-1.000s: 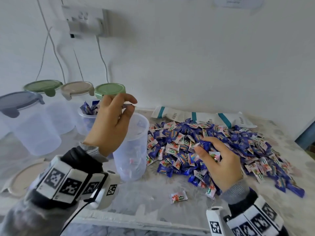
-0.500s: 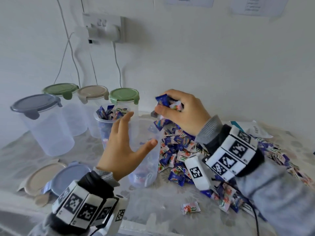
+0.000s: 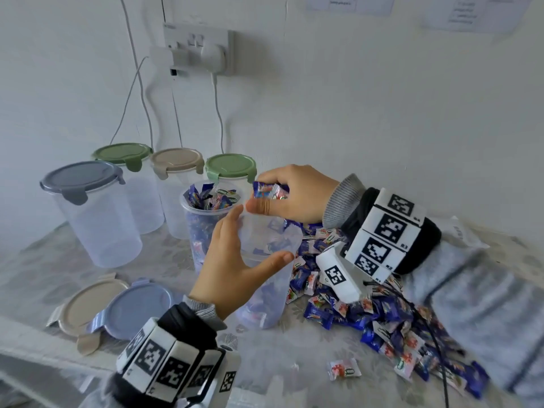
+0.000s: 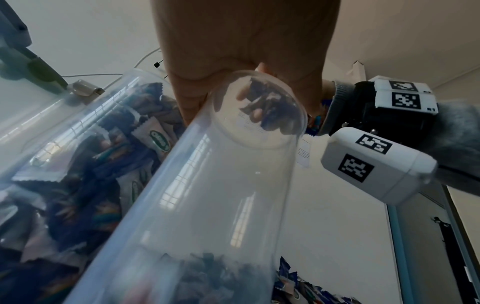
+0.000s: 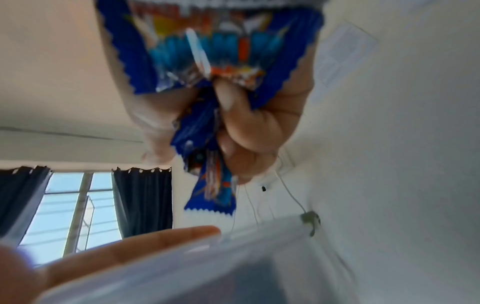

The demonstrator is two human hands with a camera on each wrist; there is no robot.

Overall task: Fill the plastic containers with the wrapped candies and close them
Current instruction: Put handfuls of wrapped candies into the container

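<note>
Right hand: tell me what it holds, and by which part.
The right hand grips a bunch of wrapped candies, fingers curled round their wrappers.

Soft cool daylight, bright window (image 5: 67,207) behind, wide-angle bending at edges, right-wrist view motion-blurred

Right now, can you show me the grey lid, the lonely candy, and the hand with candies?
grey lid (image 3: 79,175): head view, its flat top.
lonely candy (image 3: 343,369): head view, wrapper middle.
right hand (image 3: 297,193): head view, its back.
</note>
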